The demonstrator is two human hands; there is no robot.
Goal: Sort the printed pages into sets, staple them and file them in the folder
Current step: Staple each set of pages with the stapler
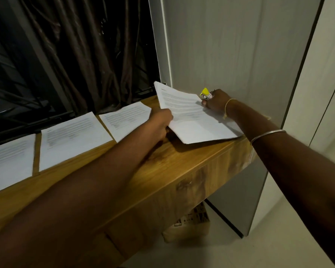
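Now left hand (pixel 161 122) grips left edge of page stack (pixel 188 117), stack partly raised at right end of wooden worktop (pixel 162 165). Right hand (pixel 217 102) curled round yellow stapler (pixel 205 93) at stack's far right corner. Three more page sets (pixel 74 138) flat in row to left, apart.

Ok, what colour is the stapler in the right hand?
Yellow top, silvery metal below. The head view shows the stapler in the right hand at the pages' corner.

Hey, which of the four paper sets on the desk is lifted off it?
The rightmost set, tilted up in the left hand, with the right hand holding a stapler at its corner. The other three sets lie flat.
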